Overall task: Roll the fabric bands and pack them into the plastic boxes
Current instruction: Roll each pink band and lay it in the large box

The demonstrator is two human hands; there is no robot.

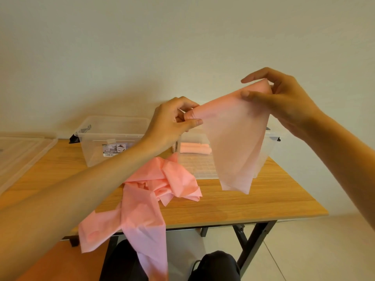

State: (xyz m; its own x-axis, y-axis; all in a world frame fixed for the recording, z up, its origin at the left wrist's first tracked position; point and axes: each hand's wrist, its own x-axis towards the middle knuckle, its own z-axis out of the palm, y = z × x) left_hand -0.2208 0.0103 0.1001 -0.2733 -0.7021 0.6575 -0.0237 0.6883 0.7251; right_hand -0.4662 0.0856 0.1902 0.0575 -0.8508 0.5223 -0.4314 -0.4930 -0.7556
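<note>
The left hand [174, 120] and right hand [284, 98] each pinch a top corner of one pink band [235, 142], which hangs in open air above the table [263, 201]. A heap of bands [162, 183] spills over the near edge. Behind stand two clear boxes, left box [113, 136] and right box [194, 169], the latter showing two rolls [194, 149].

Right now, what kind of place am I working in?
Likely a plain room in a home or small workroom: a wooden table stands in front of a bare wall, on a pale tiled floor.
</note>
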